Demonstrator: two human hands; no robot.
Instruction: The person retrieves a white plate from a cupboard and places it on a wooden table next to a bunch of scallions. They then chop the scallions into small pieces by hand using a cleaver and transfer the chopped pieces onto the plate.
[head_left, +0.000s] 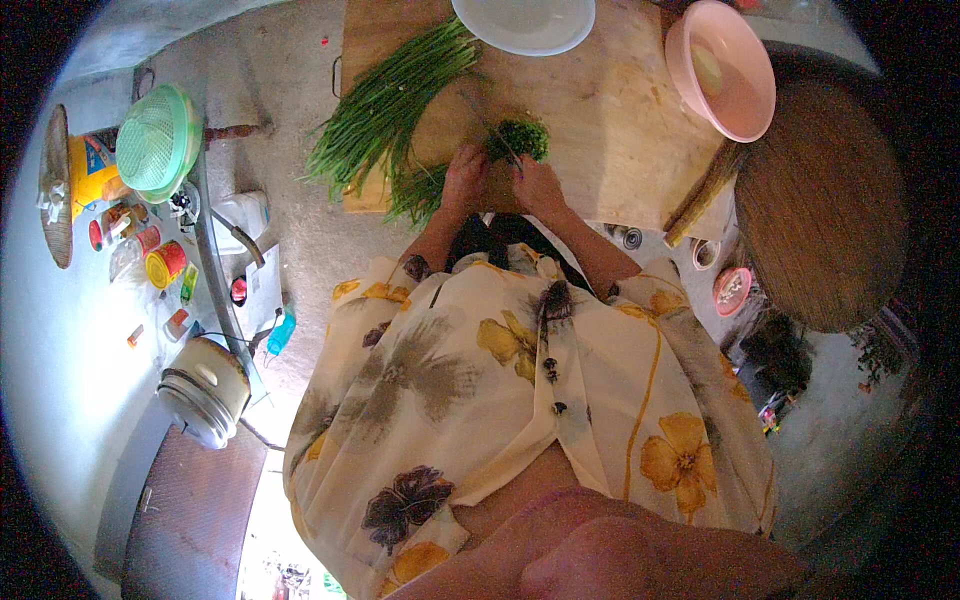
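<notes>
My left hand (466, 177) presses on a bunch of long green garlic chives (421, 189) at the near edge of a wooden board (592, 142). In my right hand (538, 187) is a kitchen knife (509, 147), seen nearly edge-on, so its blade shows as a thin line. A small heap of chopped chives (529, 138) lies against the blade, just beyond my hands. A larger pile of uncut chives (394, 105) spreads across the board's left side. At the far edge stands a white bowl (525, 30).
A pink basin (720, 71) stands at the board's far right, near a round wooden lid (821, 206). To the left, a glass-edged table (214, 277) carries a green colander (159, 142), jars and a rice cooker (204, 390). A small pink bowl (731, 291) sits low at right.
</notes>
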